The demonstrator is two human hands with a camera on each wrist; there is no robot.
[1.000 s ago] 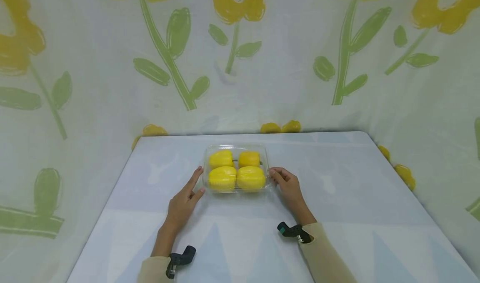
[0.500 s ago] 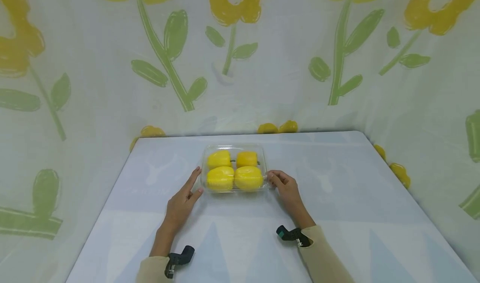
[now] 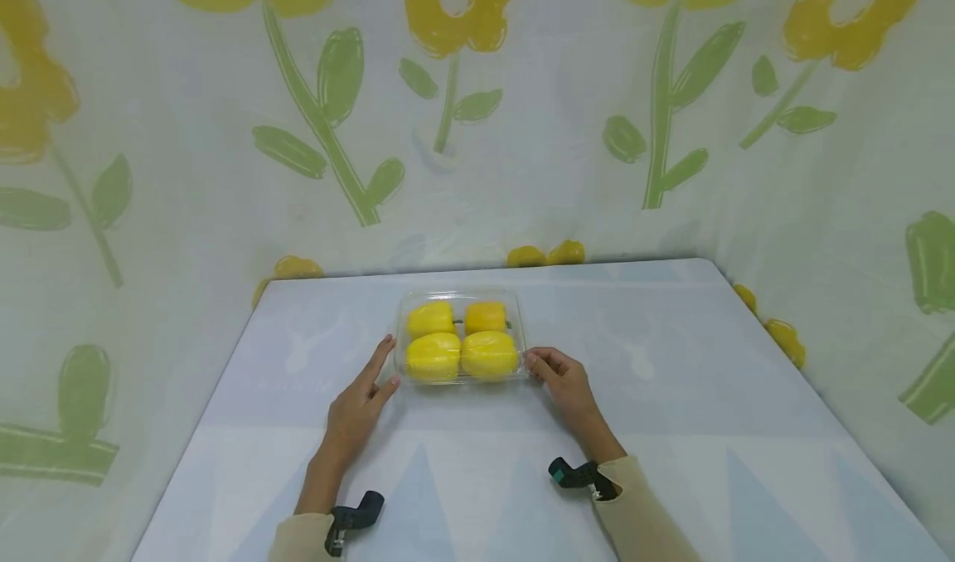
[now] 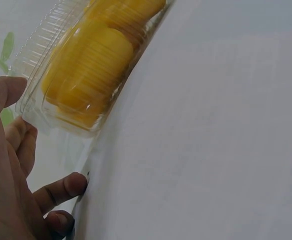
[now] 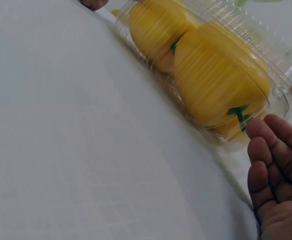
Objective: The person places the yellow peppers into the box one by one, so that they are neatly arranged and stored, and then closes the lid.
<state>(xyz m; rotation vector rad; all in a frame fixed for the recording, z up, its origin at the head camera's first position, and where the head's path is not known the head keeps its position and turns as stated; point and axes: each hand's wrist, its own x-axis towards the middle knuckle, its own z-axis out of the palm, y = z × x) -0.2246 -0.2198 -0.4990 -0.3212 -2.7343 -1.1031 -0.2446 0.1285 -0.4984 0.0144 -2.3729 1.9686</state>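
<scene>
A clear plastic clamshell box (image 3: pixel 460 380) stands on the table with its lid over several yellow bell peppers (image 3: pixel 489 355), some with green stems. At its left end, my left hand (image 3: pixel 352 417) has the index finger stretched along the side and the thumb near the front corner. The left wrist view shows the thumb against the rim of the box (image 4: pixel 76 125) and other fingers below it. My right hand (image 3: pixel 573 392) pinches the right end near its front corner. In the right wrist view the thumb is at the rim and curled fingers (image 5: pixel 258 150) lie below.
The pale table (image 3: pixel 492 479) has a pattern of blue triangles. Its back edge meets a cloth backdrop (image 3: pixel 522 181) printed with yellow flowers and green leaves, which also runs along both sides. A black wrist camera (image 3: pixel 356 516) sits on each forearm.
The whole head view has shifted slightly, so box and hands appear a little further left. My right hand sits slightly lower at the box's right end; the left hand keeps its place.
</scene>
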